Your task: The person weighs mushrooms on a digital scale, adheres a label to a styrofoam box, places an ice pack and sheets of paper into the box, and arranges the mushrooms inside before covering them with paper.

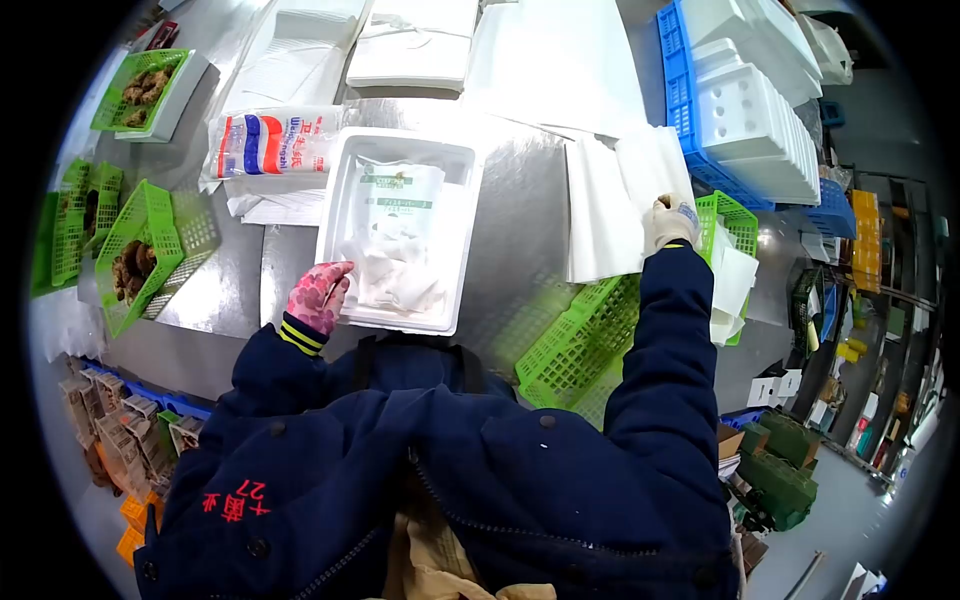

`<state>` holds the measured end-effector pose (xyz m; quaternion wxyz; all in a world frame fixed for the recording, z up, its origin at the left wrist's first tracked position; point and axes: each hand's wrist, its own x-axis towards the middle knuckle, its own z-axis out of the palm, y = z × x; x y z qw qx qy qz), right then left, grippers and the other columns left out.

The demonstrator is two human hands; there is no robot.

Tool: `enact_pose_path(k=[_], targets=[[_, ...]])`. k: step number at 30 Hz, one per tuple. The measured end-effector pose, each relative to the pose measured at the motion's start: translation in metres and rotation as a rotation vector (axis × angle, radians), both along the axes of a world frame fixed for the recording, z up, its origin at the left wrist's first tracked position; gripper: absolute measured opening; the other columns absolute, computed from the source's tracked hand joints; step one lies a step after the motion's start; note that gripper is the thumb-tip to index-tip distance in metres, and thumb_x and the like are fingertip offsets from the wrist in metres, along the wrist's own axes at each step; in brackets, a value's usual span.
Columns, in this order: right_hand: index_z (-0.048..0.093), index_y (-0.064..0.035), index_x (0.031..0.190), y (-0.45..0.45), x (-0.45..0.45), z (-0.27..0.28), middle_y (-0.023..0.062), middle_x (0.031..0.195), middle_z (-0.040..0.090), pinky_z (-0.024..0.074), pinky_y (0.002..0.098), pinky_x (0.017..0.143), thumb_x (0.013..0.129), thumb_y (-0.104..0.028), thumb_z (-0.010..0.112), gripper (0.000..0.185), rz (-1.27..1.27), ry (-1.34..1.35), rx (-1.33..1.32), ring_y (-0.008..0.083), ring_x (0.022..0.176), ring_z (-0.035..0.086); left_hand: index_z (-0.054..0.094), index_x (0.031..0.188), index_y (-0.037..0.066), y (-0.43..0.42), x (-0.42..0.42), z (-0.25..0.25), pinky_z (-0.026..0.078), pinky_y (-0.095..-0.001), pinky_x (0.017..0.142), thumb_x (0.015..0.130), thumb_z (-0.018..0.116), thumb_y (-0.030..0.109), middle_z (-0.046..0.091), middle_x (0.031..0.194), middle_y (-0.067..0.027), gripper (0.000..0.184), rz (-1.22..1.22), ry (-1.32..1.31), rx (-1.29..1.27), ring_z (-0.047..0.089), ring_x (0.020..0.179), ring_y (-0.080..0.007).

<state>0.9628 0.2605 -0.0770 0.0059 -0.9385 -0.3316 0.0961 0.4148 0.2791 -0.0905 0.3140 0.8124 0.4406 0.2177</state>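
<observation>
Left hand (320, 297), in a pink patterned glove, is loosely curled by the near left corner of the white foam box (462, 215), and the right hand (674, 221) is bunched at the white paper (600, 205), though I can't tell if either's really gripping. Box sits right in front of the wearer with a green-printed packet (400, 200) and crumpled white stuff (400, 280) inside. Further out, the blue crate (677, 85) holds stacked foam trays (755, 130), and a green basket (155, 215) on the left has brown lumps (131, 272).

"27" on jacket (570, 480), "卫生纸" on pack (270, 145)
</observation>
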Motion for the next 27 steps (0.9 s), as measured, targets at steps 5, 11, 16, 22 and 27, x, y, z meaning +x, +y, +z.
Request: enact_pose_path(k=[5,11,16,22,27], targets=[[0.052,-0.0173,0.119,0.003,-0.035,-0.02,0.0108,0.106,0.062,0.0391,0.0396,0.09,0.081,-0.031,0.056,0.041,0.114,-0.177,-0.077,0.0259,0.1,0.058,0.06,0.104,0.009,-0.002,-0.013,-0.022,0.045,-0.0351,0.083,0.082,0.055,0.008,0.059,0.097,-0.012,0.022,0.018,0.063,-0.021,0.057,0.094,-0.0285],[0.053,-0.02,0.117,0.009,-0.027,-0.03,0.0088,0.103,0.063,0.0402,0.0364,0.089,0.08,-0.03,0.057,0.039,0.062,-0.163,-0.07,0.0254,0.099,0.058,0.059,0.103,0.003,0.003,-0.029,-0.026,0.047,-0.0332,0.08,0.083,0.053,0.002,0.059,0.098,-0.0145,0.022,-0.007,-0.006,0.024,0.058,0.092,-0.0281],[0.055,-0.0159,0.115,-0.004,-0.009,-0.022,0.0083,0.094,0.065,0.0447,0.0326,0.08,0.078,-0.025,0.057,0.038,0.05,-0.066,0.262,0.024,0.087,0.062,0.059,0.103,0.003,-0.001,-0.036,-0.021,0.046,-0.033,0.081,0.083,0.052,0.002,0.059,0.097,-0.0144,0.021,-0.008,0.016,0.034,0.058,0.093,-0.0278],[0.055,-0.0013,0.11,-0.026,-0.019,0.069,0.0073,0.081,0.063,0.0473,0.0258,0.062,0.076,-0.009,0.061,0.035,0.138,0.045,0.858,0.0139,0.066,0.059,0.06,0.102,0.005,-0.004,-0.053,-0.005,0.046,-0.0336,0.081,0.082,0.055,0.005,0.06,0.097,-0.0129,0.02,0.029,-0.025,0.05,0.058,0.092,-0.0278],[0.05,0.0034,0.115,-0.048,-0.079,0.178,0.0084,0.091,0.059,0.0468,0.0224,0.068,0.08,-0.008,0.061,0.038,0.246,0.062,1.141,0.0125,0.08,0.056,0.06,0.101,0.007,0.003,-0.091,0.006,0.047,-0.0336,0.079,0.081,0.056,0.005,0.061,0.093,-0.0109,0.02,0.046,-0.09,0.217,0.058,0.09,-0.0277]])
